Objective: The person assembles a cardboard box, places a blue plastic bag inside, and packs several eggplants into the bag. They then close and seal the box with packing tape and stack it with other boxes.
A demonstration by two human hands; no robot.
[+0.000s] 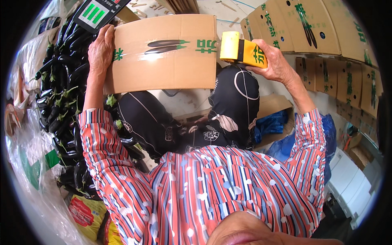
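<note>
A closed cardboard box (165, 72) lies in front of my knees, printed with two dark eggplants and green characters. A shiny strip of clear tape (131, 58) runs along its top. My left hand (101, 49) holds the box at its left end, fingers over the edge. Just off the right end, my right hand (274, 61) grips a yellow tape dispenser (245, 50), its wide yellow end toward the box. A green character shows on the dispenser's side.
A long heap of eggplants (62, 101) lies along my left, by clear plastic sheeting (21, 153). A digital display (93, 15) stands beyond my left hand. Printed cartons (309, 27) are stacked at right. An open carton (275, 105) with blue plastic (272, 124) sits by my right knee.
</note>
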